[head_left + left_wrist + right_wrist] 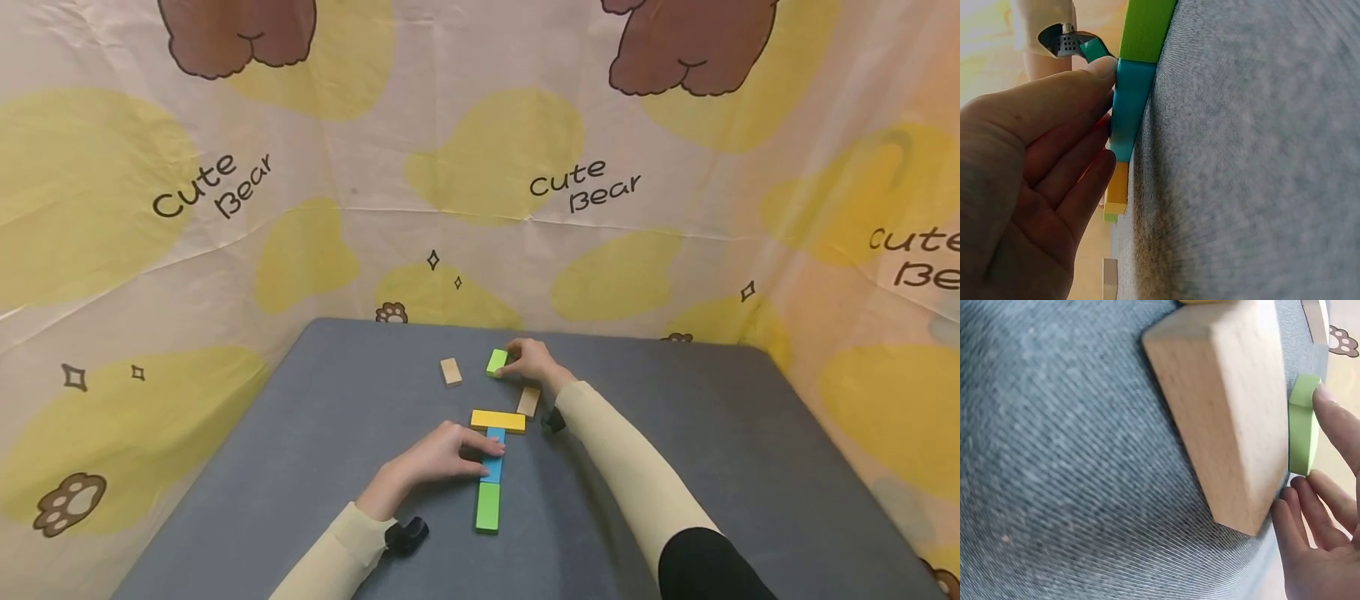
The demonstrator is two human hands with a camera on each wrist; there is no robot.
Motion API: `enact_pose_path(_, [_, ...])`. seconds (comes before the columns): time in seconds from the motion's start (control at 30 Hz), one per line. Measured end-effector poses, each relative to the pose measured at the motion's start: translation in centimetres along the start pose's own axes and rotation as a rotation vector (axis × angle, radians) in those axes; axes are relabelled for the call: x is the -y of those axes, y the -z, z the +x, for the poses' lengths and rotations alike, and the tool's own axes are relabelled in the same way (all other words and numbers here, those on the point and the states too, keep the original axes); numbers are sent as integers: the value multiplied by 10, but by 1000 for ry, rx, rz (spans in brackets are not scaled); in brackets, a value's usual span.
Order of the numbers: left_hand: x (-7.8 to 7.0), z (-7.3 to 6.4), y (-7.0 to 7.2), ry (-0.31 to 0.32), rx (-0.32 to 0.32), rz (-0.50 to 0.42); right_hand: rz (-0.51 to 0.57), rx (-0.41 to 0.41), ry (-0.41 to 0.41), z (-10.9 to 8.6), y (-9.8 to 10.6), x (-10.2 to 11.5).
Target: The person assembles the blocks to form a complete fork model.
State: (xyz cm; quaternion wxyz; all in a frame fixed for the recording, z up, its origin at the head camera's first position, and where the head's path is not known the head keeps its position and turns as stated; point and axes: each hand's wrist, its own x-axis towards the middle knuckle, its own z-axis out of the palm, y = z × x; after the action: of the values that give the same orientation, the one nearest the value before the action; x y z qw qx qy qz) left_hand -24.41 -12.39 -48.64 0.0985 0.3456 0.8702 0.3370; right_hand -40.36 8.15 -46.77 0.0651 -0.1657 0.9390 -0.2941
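Near the middle of the table a blue block [492,472] lies between a yellow block [498,421] and a green block [487,508], forming a T-like line. My left hand [442,454] holds the blue block with thumb and fingers; the left wrist view shows the thumb tip [1105,66] by the joint with the green block. Farther back, my right hand [534,363] pinches a light green block [497,362] lying on the table. In the right wrist view, thumb and a finger touch opposite ends of that light green block [1302,434].
A plain wooden block [528,402] lies against the yellow block's right end, below my right hand. Another wooden block [450,372] lies to the left of the light green one. The grey cloth-covered table [300,467] meets a bear-print curtain [480,167] behind.
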Motion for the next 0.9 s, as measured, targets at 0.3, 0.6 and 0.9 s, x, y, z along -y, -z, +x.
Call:
enact_pose_path(0.3, [-1, -1, 1, 6, 3, 7, -12, -22, 17, 2, -6, 0])
enact_pose_path(0.6, [0, -1, 1, 1, 0, 11, -6, -45, 8, 2, -9, -1])
enact_pose_path(0.9, [0, 1, 0, 11, 16, 9, 9, -59, 1, 1, -11, -2])
